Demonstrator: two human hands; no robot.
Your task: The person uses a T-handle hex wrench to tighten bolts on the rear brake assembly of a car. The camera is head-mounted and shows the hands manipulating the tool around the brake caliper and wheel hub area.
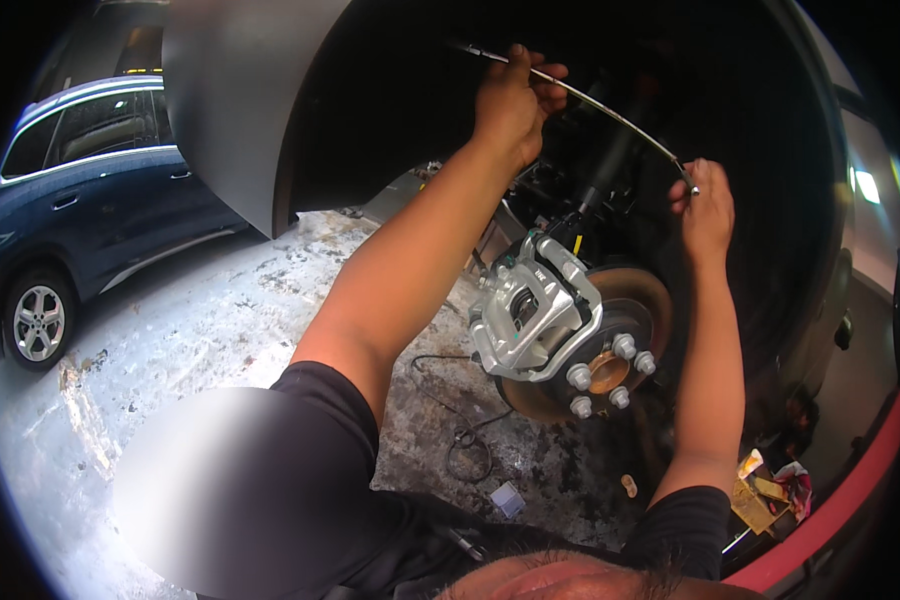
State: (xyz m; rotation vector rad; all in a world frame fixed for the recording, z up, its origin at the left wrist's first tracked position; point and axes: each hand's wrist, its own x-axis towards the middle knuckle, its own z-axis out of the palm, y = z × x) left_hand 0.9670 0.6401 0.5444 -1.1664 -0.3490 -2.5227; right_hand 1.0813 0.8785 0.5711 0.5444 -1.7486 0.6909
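1. The rod [610, 112], a thin metal one, is up inside the dark wheel well [390, 120], above the caliper [558, 322] and apart from it. It slants down from left to right; its bend may be partly the lens.
2. The left hand [510, 105] has its fingers closed around the rod near the upper end. The right hand [710, 200] pinches the lower end in its fingers.
3. The step in hand seems to be lining up or working the rod with both hands. What its upper end meets is lost in the dark, so I cannot tell whether it is engaged.
4. The next move probably calls for a firm hold at both ends and a steady swing, away from the parts below.
5. Below, the silver caliper sits over the rusty disc [654, 296], with the nuts [624, 346] around its hub.
6. The floor [240, 300] is pale, stained and patchy; a cable [468, 476] and a small packet [508, 500] lie on it.
7. A blue car [120, 210] stands at left; an open box [758, 508] sits at lower right, beside a red edge [850, 490].
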